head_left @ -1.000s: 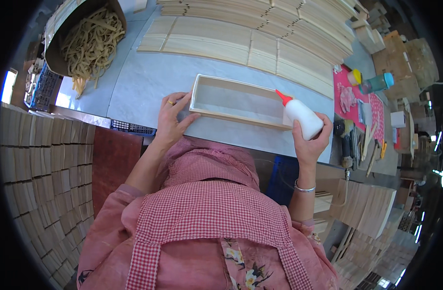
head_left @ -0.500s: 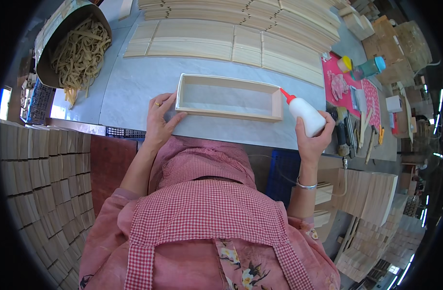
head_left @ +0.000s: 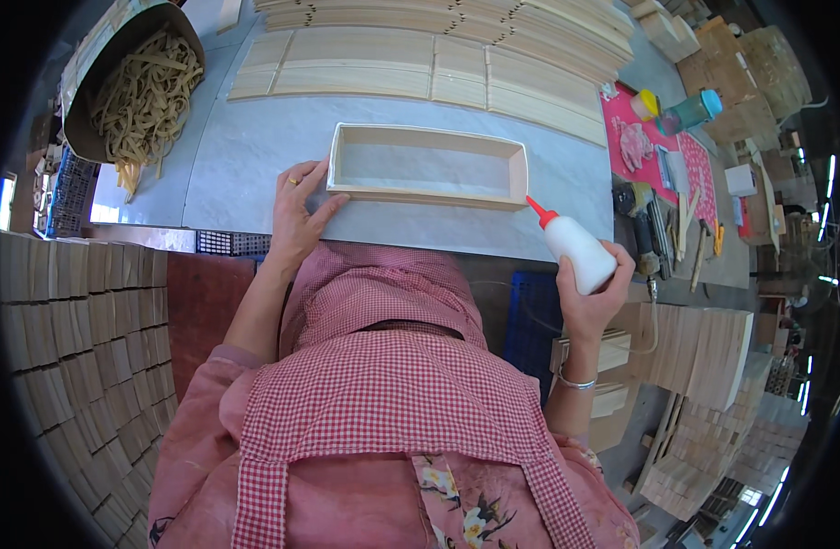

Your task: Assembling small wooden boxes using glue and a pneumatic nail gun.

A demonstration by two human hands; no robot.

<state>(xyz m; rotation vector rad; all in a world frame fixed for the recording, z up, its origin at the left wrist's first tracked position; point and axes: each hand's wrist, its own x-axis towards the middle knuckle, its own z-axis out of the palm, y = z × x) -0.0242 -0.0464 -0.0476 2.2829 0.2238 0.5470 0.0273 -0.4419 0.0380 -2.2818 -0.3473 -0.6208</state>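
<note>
A long rectangular wooden frame (head_left: 426, 197) lies on the pale marbled table, its inside showing the tabletop. White glue lines its upper edge at the left, far and right sides. My left hand (head_left: 301, 209) grips the frame's near left corner, thumb at the near side and fingers along the left end. In my right hand (head_left: 596, 288) is a white squeeze bottle (head_left: 580, 254) with a red pointed nozzle, fingers wrapped round it. The bottle tilts so that its red tip is at the frame's near right corner.
Stacked thin wooden boards (head_left: 365, 69) lie along the table's far side. At far left a bin (head_left: 76, 119) holds tangled strips. Toward the right are a teal-lidded jar (head_left: 690, 113), a yellow-lidded jar (head_left: 645, 104) and hand tools (head_left: 653, 233). Wood piles (head_left: 81, 320) flank me.
The bottle's tip has moved nearer to me, from the frame's far right corner down the right end to the near right corner. My left hand stays on the frame.
</note>
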